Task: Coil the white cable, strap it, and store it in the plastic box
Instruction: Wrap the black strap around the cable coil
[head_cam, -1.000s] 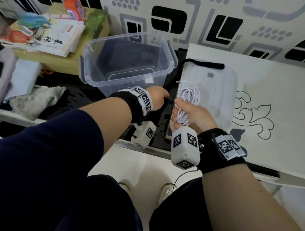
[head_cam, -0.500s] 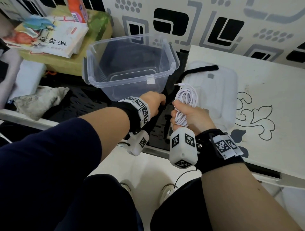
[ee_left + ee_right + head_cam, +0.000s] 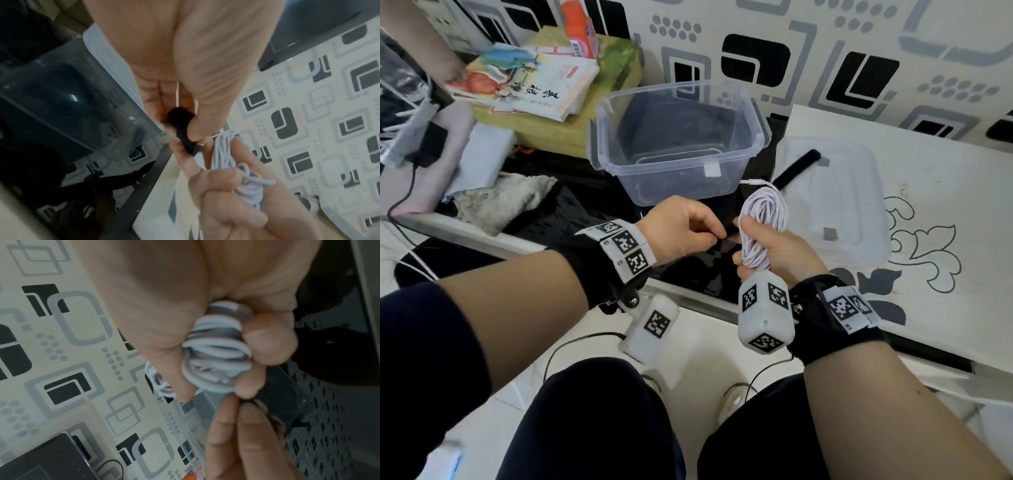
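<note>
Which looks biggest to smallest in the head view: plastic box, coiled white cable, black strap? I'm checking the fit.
1. plastic box, clearly largest.
2. coiled white cable, held in the right hand.
3. black strap, thinner; the left hand hides one end, so this ranking is unsure.

Clear glossy plastic box (image 3: 678, 144), smooth white rubbery cable (image 3: 765, 219), fuzzy black cloth strap (image 3: 796, 168), matt painted tabletop (image 3: 935, 192)

Your left hand (image 3: 681, 229) and right hand (image 3: 784, 246) wear black wrist straps bearing white tags with square black codes; white camera blocks hang beneath. Dark navy sleeves and trousers.
</note>
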